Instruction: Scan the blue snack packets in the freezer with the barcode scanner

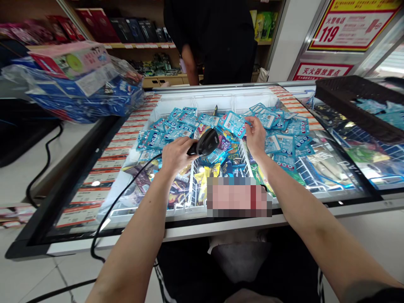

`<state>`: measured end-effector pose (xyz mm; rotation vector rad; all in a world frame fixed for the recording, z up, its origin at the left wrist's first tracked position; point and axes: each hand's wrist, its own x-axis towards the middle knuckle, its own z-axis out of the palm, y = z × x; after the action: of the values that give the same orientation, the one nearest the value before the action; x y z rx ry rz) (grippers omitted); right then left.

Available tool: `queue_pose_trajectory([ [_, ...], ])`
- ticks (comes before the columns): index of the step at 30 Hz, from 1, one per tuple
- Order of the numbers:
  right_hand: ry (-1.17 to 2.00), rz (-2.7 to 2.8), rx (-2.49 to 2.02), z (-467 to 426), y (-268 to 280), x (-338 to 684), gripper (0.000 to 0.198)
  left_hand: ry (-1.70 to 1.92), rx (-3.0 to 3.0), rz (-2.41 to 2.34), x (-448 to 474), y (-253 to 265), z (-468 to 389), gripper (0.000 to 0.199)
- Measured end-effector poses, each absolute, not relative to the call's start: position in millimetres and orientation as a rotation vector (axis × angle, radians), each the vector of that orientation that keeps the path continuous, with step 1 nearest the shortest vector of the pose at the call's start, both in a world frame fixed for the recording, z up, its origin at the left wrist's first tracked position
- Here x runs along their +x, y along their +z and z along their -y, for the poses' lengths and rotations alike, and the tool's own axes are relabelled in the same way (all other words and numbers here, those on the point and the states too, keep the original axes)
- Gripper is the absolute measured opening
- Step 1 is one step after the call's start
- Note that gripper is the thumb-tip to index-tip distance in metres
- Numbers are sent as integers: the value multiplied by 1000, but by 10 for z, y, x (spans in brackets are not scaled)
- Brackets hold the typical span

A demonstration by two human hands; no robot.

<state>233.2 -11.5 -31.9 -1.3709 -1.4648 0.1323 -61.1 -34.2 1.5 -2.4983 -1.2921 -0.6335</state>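
Note:
My left hand (177, 155) is closed round the handle of a black barcode scanner (207, 142), whose cable trails down to the lower left. The scanner's head faces right, towards a blue packet (234, 123) with a white label. That packet is pinched at its right edge by my right hand (255, 135). Many similar blue packets lie in a left pile (176, 126) and a right pile (285, 141) on the glass top of a chest freezer. Beneath the scanner, coloured ice-cream wrappers (233, 162) show inside the freezer.
A plastic-wrapped stack of boxes (82, 84) stands at the left. On the right, a dark basket (356, 101) holds more blue packets. A person in black (214, 42) stands behind the freezer, before shelves. Price labels (107, 155) line the freezer's left side.

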Motion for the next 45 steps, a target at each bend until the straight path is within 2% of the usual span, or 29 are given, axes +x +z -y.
queue_pose_trajectory([
  [7, -97, 1550, -1518, 194, -133, 2380, 48, -620, -2535, 1294, -498, 34, 343, 35],
  [12, -160, 1551, -1661, 186, -117, 2497, 42, -622, -2573, 1294, -503, 22, 343, 39],
  [17, -320, 1529, -1861, 232, -132, 2592, 39, -601, -2581, 1265, -508, 35, 361, 51],
  [23, -475, 1565, -1846, 281, -66, 2563, 43, -541, -2598, 1283, -496, 68, 380, 38],
  [27, -435, 1775, -1774, 289, 20, 2423, 47, -480, -2590, 1338, -497, 96, 396, 40],
  [32, -296, 2058, -1634, 246, 32, 2222, 41, -441, -2575, 1380, -531, 133, 420, 44],
  [38, -157, 2350, -1498, -24, -3, 1951, 43, -588, -2510, 1492, -621, 148, 407, 40],
  [45, -80, 2450, -1405, -298, -141, 1794, 46, -758, -2413, 1595, -689, 158, 382, 40],
])
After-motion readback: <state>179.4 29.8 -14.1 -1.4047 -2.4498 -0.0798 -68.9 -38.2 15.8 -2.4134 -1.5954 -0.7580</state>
